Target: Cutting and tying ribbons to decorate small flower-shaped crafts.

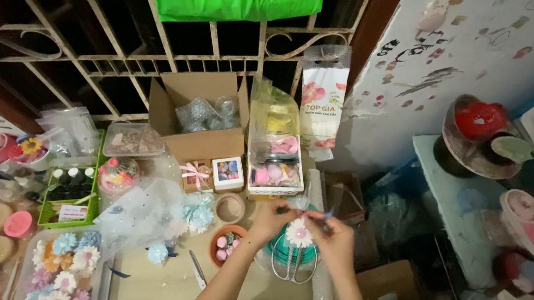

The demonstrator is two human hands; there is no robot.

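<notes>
Both hands, left hand [270, 223] and right hand [332, 236], pinch a pink flower [300, 233] (brown bowl [227, 244] holds pink pieces).

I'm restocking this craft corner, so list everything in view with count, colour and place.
flower piece: one, white and pink, between both hands
teal wire stand: one, under the flower
cardboard box: one, brown, open, table back
tape roll: one, tan, table middle
clay bowl: one, brown, pink pieces inside
green basket: one, left
flower tray: one, pastel flowers, lower left
scissors: one, near edge
left hand: on flower
right hand: on flower
</notes>
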